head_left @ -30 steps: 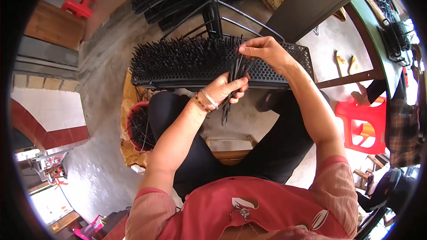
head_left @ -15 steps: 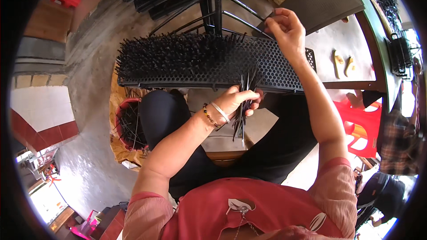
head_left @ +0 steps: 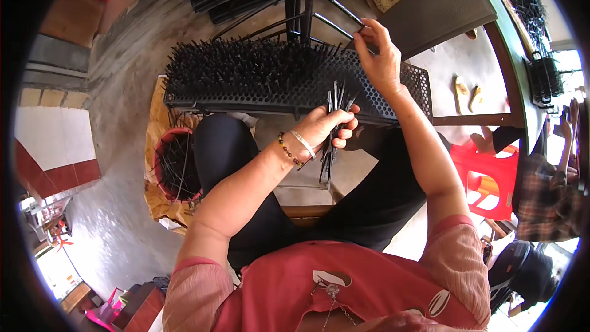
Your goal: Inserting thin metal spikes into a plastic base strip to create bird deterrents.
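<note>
A grey floor (head_left: 120, 200) lies around the hands, with a red bucket (head_left: 158, 169) off to the left of the left hand. Just past that hand is a long black tray (head_left: 418, 92) full of holes. Lots of black bits (head_left: 246, 67) stand up in it, left of both hands. The bunch of thin black sticks (head_left: 325, 163) is in the left hand (head_left: 329, 126), by the tray's near edge. That hand curls tight around its middle — the ends poke out both ways. The right hand (head_left: 380, 61) is up over the tray, farther out and to the right. Its fingers are bent and partly open — I cannot tell if they pinch a stick.
</note>
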Tool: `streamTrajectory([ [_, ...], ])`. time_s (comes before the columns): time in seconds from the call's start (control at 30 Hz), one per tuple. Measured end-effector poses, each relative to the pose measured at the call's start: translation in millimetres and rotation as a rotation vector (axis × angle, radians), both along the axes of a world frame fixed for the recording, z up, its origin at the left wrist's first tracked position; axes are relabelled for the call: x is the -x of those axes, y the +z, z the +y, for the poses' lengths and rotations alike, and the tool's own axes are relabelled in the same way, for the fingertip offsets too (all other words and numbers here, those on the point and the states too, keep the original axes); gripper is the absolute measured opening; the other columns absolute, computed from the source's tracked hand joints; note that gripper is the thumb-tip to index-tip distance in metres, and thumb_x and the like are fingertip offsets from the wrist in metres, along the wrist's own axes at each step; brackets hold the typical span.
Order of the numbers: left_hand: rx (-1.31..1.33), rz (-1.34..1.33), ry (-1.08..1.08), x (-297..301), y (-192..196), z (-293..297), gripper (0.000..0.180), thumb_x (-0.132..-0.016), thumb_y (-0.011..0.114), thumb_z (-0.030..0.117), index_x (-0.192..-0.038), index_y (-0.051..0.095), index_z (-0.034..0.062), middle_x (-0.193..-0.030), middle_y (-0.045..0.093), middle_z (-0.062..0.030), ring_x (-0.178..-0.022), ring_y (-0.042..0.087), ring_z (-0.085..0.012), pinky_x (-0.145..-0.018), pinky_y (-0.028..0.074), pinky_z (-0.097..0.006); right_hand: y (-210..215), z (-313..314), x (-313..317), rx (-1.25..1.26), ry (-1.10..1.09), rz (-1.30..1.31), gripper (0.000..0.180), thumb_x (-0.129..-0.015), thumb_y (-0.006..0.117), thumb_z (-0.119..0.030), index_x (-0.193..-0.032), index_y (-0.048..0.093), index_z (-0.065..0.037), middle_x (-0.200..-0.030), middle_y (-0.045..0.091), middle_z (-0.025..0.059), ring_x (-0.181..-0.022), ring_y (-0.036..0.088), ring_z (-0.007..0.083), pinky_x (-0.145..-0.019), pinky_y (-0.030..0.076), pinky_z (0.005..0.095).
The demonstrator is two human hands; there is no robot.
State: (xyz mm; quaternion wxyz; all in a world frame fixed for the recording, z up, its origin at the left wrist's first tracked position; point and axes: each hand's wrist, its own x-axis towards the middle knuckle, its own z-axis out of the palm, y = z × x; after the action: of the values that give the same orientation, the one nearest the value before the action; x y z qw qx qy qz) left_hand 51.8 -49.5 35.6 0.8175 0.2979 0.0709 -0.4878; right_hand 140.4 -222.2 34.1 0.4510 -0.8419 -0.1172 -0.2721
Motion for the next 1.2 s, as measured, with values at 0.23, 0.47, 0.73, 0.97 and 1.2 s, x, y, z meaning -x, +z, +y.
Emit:
streamTrajectory([
  [0.23, -0.061, -0.048, 0.004, 2.4, -6.0, -1.1, 0.024, -0.091, 0.054, 0.018, -0.108, 0.052, 0.0006, -0.083, 0.055, -0.0011, -0.065, 0.045, -0.0051, -0.049, 0.036, -0.017, -5.7, 2.5, 0.1, 0.189, 0.03, -0.063, 0.03, -0.081, 0.066, -0.005, -0.109, 0.055, -0.004, -0.083, 0.065, 0.0084, -0.08, 0.066, 0.0153, -0.073, 0.052, 0.0268],
  [0.47, -0.127, -0.098, 0.027, 1.4, -10.2, -2.4, 0.023, -0.091, 0.055, 0.02, -0.105, 0.055, 0.0008, -0.085, 0.058, -0.0021, -0.07, 0.053, -0.0074, -0.053, 0.044, -0.02, -5.8, 0.9, 1.9, 0.19, -0.019, -0.044, 0.029, -0.081, 0.066, -0.006, -0.108, 0.055, -0.004, -0.084, 0.066, 0.0086, -0.08, 0.067, 0.0152, -0.072, 0.052, 0.0261],
  [0.73, -0.108, -0.035, 0.022, 1.0, -6.3, -1.8, 0.027, -0.091, 0.051, 0.024, -0.108, 0.055, 0.0031, -0.085, 0.06, -0.0032, -0.074, 0.061, -0.0121, -0.064, 0.055, -0.029, -0.1, 1.6, 2.3, 0.051, 0.023, 0.036, 0.027, -0.082, 0.065, -0.006, -0.107, 0.054, -0.004, -0.086, 0.067, 0.0099, -0.081, 0.068, 0.0163, -0.071, 0.051, 0.0262],
  [0.97, -0.176, -0.094, -0.007, 0.5, -9.6, -0.2, 0.024, -0.09, 0.054, 0.022, -0.107, 0.054, 0.0053, -0.083, 0.058, -0.0015, -0.067, 0.057, -0.0088, -0.056, 0.051, -0.024, -1.8, 3.1, 4.6, 0.046, 0.046, 0.035, 0.027, -0.083, 0.063, -0.004, -0.108, 0.053, -0.003, -0.087, 0.067, 0.0106, -0.085, 0.067, 0.017, -0.073, 0.051, 0.0263],
  [1.2, -0.143, -0.086, -0.027, 2.9, -7.5, 2.0, 0.021, -0.09, 0.056, 0.02, -0.105, 0.055, 0.0056, -0.081, 0.058, -0.0008, -0.064, 0.052, -0.006, -0.049, 0.042, -0.019, -0.9, 1.6, 4.4, 0.066, 0.071, 0.055, 0.028, -0.084, 0.061, -0.002, -0.11, 0.051, -0.002, -0.09, 0.067, 0.0105, -0.086, 0.067, 0.0172, -0.073, 0.051, 0.0263],
])
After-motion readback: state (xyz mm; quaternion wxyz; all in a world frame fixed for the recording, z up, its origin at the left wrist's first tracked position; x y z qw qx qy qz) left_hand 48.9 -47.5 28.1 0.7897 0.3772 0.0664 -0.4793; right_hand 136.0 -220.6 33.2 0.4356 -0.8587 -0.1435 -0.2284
